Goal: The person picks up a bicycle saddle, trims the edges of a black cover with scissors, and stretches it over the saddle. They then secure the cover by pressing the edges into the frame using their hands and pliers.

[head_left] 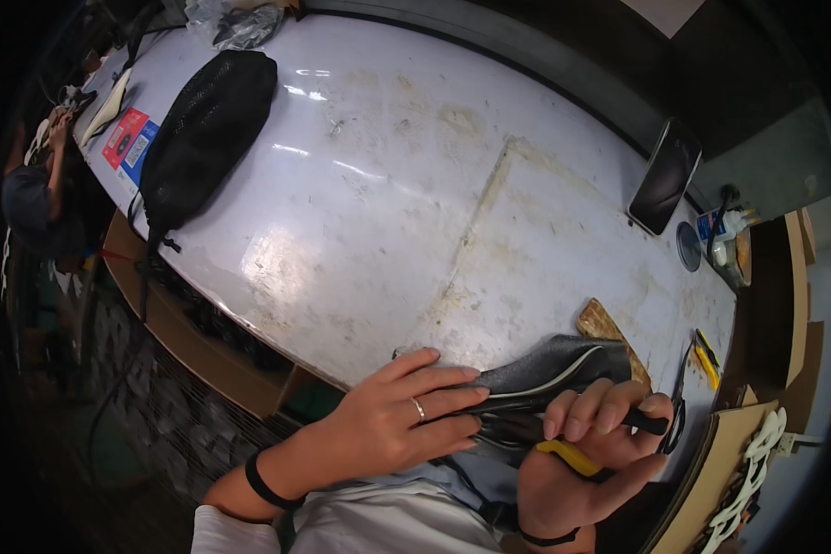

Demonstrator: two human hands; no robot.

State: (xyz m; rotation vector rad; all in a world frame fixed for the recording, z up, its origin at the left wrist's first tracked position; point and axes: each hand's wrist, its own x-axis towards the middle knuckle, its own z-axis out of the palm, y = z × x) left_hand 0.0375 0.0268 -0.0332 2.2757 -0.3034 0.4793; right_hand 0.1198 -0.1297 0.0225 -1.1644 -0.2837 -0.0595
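A glossy black leather-like piece with a curved white line along it lies at the near edge of the table. My left hand, wearing a ring, lies with its fingers stretched out over the piece's left end, pressing flat rather than gripping. In my right hand, palm turned up, is a tool with a yellow and black handle. The fingers curl round it, and its working end cannot be made out. A worn brown board sticks out from behind the black piece.
The white, stained table stretches away from me. A black mesh pouch lies at left beside a red and blue card. At right are a leaning phone, a yellow-and-black hand tool and cardboard. Another person is far left.
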